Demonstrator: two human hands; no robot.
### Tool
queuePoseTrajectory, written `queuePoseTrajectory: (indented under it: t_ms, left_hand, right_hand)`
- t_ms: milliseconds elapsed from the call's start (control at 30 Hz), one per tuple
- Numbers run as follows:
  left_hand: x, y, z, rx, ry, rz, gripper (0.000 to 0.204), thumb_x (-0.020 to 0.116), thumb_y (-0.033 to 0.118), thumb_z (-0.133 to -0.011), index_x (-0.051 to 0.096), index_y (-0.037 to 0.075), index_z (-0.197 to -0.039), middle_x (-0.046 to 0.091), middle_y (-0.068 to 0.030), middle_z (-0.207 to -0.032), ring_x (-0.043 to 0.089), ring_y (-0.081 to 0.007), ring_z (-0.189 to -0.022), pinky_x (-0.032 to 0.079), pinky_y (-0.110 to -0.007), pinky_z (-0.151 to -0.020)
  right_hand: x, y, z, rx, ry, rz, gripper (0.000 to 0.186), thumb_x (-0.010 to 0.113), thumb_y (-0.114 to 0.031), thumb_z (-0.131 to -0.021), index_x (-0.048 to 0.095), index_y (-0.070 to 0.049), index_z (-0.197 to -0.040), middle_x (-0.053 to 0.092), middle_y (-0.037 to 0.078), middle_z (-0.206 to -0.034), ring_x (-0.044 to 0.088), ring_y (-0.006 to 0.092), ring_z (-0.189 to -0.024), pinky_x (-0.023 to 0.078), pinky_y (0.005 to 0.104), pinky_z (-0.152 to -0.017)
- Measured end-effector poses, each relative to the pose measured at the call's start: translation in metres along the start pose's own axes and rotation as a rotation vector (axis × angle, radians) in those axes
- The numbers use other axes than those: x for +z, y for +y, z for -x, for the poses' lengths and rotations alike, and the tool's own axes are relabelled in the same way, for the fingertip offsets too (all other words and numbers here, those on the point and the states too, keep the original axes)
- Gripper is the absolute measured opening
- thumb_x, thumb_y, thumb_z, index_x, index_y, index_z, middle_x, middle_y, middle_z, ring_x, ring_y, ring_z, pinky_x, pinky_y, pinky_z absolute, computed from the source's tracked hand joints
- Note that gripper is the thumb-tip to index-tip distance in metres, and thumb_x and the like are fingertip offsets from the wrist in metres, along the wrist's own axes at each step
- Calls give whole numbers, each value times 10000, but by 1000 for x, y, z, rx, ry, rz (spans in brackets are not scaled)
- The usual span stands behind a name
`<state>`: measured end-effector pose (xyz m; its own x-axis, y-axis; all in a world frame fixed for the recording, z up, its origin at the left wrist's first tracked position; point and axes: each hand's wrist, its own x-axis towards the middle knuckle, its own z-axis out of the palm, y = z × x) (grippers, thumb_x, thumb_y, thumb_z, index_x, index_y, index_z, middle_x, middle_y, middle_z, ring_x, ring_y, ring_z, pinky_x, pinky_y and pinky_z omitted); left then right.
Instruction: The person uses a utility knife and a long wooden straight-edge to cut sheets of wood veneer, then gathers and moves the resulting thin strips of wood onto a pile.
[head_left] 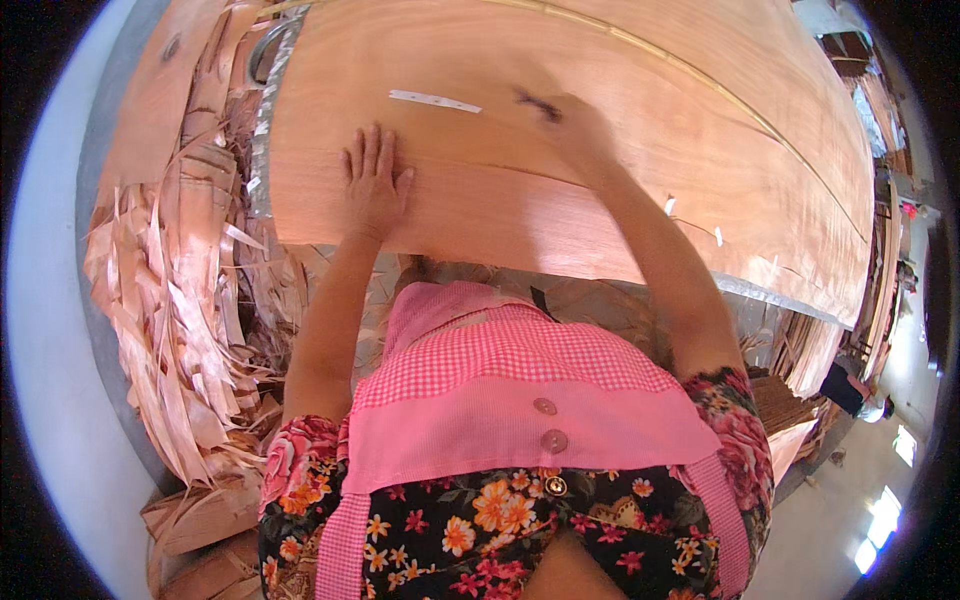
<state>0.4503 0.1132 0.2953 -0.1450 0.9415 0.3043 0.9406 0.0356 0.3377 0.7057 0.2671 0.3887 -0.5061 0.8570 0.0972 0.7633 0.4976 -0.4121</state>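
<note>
Wide sheets of thin reddish-brown wood veneer (480, 215) lie on the table before me. My left hand (375, 185) rests flat on the veneer near its left end, fingers spread and nothing in them. Farther off and to the right, my right hand (583, 128) is closed around a small dark tool (541, 106), too smeared by motion to name its kind. Between the hands, a bit farther away, a short white strip of tape (435, 101) sticks to the sheet. A dark seam or crack runs across the veneer under my right forearm.
Torn veneer scraps (185, 330) are heaped on the left beside the table. A thin bamboo-like strip (690, 70) curves across the far side of the sheet. Small white tape bits (718, 237) sit near the right front edge. Stacked veneer (780, 405) stands at the right.
</note>
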Motion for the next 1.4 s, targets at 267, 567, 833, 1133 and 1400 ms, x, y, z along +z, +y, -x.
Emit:
queuePoseTrajectory:
  t_ms: [267, 567, 833, 1133, 1400]
  left_hand:
    - [11, 2, -7, -16, -76, -4, 557, 442, 369, -853, 321, 82, -1315, 200, -150, -1411, 159, -354, -1300, 102, -490, -1049]
    - [7, 6, -10, -10, -71, 61, 570, 437, 371, -851, 316, 65, -1316, 199, -159, -1406, 142, -368, -1300, 94, -533, -1036]
    - [7, 8, -11, 17, -43, 108, 585, 461, 367, -834, 320, 54, -1309, 198, -159, -1404, 115, -385, -1302, 71, -547, -1030]
    - [9, -9, -38, 345, -107, 482, 494, 570, 137, -771, 401, 36, -1225, 376, -164, -1290, 389, -333, -1164, 332, -417, -965]
    - [10, -14, -38, 414, -126, 470, 453, 594, 104, -741, 460, 27, -1167, 417, -149, -1241, 424, -326, -1114, 366, -413, -924]
  right_hand:
    - [51, -110, -70, 39, -87, 230, 298, 567, -246, -781, 579, 11, -931, 594, 225, -913, 580, 350, -860, 453, 436, -748]
    - [55, -107, -65, 158, -53, 108, 335, 633, -197, -716, 558, 12, -966, 608, 215, -807, 594, 355, -803, 464, 425, -704]
    - [20, -134, -59, 459, -658, -737, 161, 625, -155, -727, 542, -43, -807, 537, 64, -594, 454, 111, -470, 338, 261, -420]
    - [71, -112, 48, 823, -172, -1045, 103, 587, -118, -767, 517, -45, -786, 570, 65, -616, 383, 58, -405, 283, 203, -356]
    - [74, -122, 49, 485, 233, -1282, 119, 601, -128, -796, 533, -37, -760, 559, 33, -611, 407, 52, -442, 312, 199, -379]
